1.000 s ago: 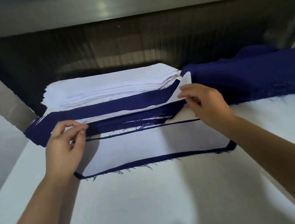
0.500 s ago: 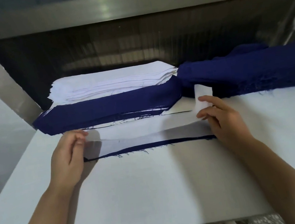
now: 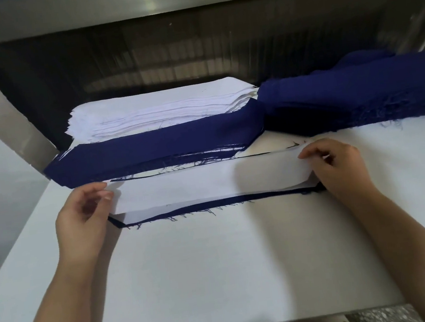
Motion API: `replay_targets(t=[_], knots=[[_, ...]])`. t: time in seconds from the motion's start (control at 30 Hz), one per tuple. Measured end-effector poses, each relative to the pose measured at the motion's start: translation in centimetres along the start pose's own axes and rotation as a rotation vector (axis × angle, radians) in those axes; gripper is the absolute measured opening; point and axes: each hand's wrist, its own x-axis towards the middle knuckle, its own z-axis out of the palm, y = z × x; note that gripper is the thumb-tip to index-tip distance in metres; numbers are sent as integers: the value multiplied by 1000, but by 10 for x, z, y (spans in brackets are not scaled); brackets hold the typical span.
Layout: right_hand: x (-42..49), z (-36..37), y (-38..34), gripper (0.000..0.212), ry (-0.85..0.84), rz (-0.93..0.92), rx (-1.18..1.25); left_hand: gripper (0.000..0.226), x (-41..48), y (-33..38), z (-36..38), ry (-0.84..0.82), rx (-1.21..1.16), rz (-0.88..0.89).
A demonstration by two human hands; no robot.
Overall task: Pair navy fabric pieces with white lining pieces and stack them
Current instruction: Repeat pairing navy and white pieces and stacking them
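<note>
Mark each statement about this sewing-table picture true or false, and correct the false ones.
1. The left hand and the right hand each pinch one end of the white lining piece. True.
2. The white lining piece lies underneath the navy piece. False: the white piece is on top, and only the navy piece's frayed near edge shows below it.
3. A stack of white pieces sits at the back, beyond the hands. True.
4. The loose navy pile lies on the far left. False: it lies on the right, beside the stack of white pieces.
</note>
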Motion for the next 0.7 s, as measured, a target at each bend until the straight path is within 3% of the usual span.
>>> replay_targets(t=[0.33,0.53,0.7], knots=[[-2,-4,-1,34,-12,88,-47,24,1,-1,1,-19,59,15],[-3,-3,-3,13,-31,31,-52,37,0,0,1,-85,174,2],[-2,-5,0,31,-48,58,-129,37,-1,-1,1,-94,137,-15]])
